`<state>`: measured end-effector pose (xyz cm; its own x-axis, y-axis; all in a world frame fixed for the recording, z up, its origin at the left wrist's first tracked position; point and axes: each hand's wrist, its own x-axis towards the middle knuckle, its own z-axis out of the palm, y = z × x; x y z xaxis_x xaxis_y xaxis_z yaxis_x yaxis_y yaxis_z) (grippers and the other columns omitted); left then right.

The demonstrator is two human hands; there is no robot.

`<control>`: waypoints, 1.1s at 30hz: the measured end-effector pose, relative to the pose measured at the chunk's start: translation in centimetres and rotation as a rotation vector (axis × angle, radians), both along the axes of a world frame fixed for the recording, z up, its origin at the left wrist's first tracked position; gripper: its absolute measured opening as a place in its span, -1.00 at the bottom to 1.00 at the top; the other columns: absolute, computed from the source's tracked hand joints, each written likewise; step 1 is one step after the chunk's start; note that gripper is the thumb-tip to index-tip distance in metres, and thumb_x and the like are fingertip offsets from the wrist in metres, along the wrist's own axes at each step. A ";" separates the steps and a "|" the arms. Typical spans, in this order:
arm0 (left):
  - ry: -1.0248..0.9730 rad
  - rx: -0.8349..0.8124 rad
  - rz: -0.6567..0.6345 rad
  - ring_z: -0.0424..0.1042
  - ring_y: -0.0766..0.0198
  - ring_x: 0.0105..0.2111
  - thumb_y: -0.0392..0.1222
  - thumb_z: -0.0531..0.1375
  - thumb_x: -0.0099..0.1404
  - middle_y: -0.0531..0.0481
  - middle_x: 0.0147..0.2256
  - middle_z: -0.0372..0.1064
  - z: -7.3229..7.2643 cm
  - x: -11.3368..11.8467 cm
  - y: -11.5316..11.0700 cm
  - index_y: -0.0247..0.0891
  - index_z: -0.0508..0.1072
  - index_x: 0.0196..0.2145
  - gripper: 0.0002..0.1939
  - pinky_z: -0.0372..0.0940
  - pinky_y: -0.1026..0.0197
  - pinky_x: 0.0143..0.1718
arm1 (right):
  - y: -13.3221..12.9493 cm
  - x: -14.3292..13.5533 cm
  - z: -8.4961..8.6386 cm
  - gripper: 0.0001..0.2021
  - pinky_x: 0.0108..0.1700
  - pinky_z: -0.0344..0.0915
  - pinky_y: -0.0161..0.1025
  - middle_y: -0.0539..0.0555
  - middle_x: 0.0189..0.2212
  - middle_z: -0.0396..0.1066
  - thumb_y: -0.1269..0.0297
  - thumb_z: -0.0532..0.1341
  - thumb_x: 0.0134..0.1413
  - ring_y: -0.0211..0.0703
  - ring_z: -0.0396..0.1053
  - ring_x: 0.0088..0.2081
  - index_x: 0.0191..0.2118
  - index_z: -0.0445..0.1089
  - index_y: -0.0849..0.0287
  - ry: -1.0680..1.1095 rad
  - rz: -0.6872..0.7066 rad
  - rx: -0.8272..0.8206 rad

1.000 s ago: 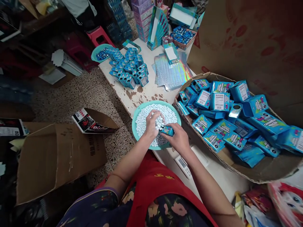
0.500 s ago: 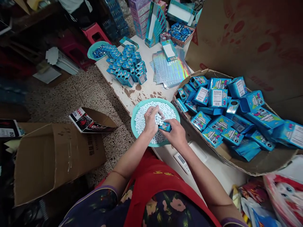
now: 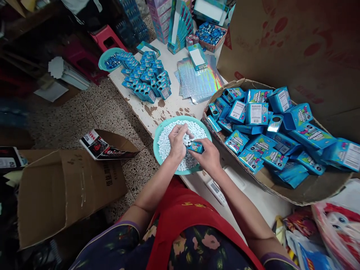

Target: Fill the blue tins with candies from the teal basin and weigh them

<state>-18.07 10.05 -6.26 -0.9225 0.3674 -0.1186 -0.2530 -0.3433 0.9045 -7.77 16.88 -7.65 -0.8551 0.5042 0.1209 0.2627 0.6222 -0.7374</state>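
Observation:
A wide light-green basin [image 3: 158, 150] full of small white candies [image 3: 165, 140] stands at the table's near edge. Over it, my left hand [image 3: 177, 141] is cupped around a heap of these candies, its fingers curled. My right hand [image 3: 208, 154] grips a small blue candy box [image 3: 196, 146] between thumb and fingers. The box lies tilted, its end with a dark round hole facing the candies in my left palm. Hand and box are close together; whether candies are passing into the hole I cannot tell.
A large carton [image 3: 270, 185] of blue boxes stands at the right, beside a white scale [image 3: 216, 192]. Further back are upright blue boxes [image 3: 147, 77], shiny sheets [image 3: 197, 84] and a tray of blue caps [image 3: 210, 34]. An open carton [image 3: 70, 187] sits at left.
The blue box has turned so that its label and holed end show more, and it sits closer to my left palm. Fewer candies show in that palm. The view has shifted slightly.

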 end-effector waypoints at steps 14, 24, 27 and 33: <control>0.003 -0.010 -0.026 0.34 0.37 -0.60 -0.03 0.27 0.22 0.13 -0.64 0.23 0.3 0.3 0.2 -0.24 0.29 -0.53 -0.68 0.30 0.26 -0.42 | -0.3 0.0 -0.6 -0.72 -0.04 0.31 -0.10 0.10 -0.21 0.48 0.23 0.36 -0.05 0.02 0.41 -0.11 -0.16 0.45 0.10 0.092 -0.051 -0.105; 0.022 0.044 -0.026 0.37 0.35 -0.60 -0.01 0.24 0.26 0.13 -0.63 0.28 1.4 0.8 -0.2 -0.24 0.33 -0.43 -0.73 0.33 0.26 -0.43 | -0.6 0.5 -0.3 -0.73 -0.06 0.32 -0.08 0.06 -0.22 0.47 0.28 0.36 -0.03 -0.03 0.42 -0.14 -0.14 0.44 0.06 0.292 -0.053 -0.160; 0.046 0.080 -0.016 0.40 0.35 -0.56 -0.02 0.23 0.27 0.10 -0.55 0.32 1.3 1.0 -0.4 -0.24 0.35 -0.39 -0.76 0.35 0.26 -0.42 | -0.8 0.3 -0.6 -0.73 -0.07 0.32 -0.08 0.06 -0.23 0.47 0.28 0.36 -0.03 -0.03 0.43 -0.15 -0.15 0.43 0.06 0.321 -0.051 -0.180; 0.182 0.109 -0.089 0.45 0.30 -0.48 -0.03 0.17 0.30 0.05 -0.51 0.36 2.1 1.4 -1.3 -0.24 0.39 -0.33 -0.79 0.39 0.19 -0.32 | -1.2 -0.5 -0.7 -0.71 -0.09 0.35 -0.11 0.05 -0.24 0.47 0.22 0.39 -0.06 -0.06 0.44 -0.18 -0.17 0.43 0.07 0.354 -0.050 -0.269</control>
